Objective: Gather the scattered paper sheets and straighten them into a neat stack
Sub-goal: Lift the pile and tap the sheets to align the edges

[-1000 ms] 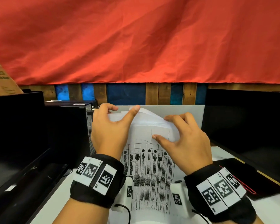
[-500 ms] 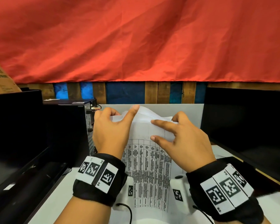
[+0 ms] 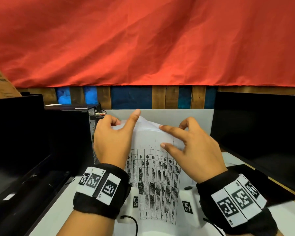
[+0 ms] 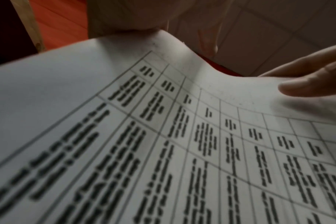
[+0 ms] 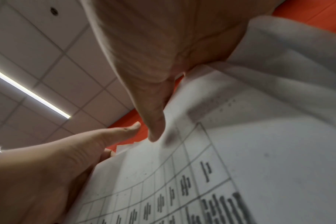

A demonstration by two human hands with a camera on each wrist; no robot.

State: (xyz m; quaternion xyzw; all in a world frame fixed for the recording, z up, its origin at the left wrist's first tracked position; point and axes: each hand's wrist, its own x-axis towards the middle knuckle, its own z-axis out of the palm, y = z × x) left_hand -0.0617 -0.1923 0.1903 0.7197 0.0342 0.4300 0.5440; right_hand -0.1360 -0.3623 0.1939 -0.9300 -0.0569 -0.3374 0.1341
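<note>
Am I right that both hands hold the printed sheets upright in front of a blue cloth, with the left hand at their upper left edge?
Not quite: the cloth is red, not blue, as the head view shows. The rest stands: the left hand grips the printed sheets at their upper left edge, and the right hand holds their right side.

1. Left hand (image 3: 111, 143) is bare, with a wide black wristband (image 3: 99, 193) behind it.
2. Right hand (image 3: 194, 150) is bare too, with a matching black band (image 3: 242, 206).
3. Each band carries white tags printed with black square codes.
4. A thin black cable (image 3: 133, 222) trails by the left wrist.
</note>
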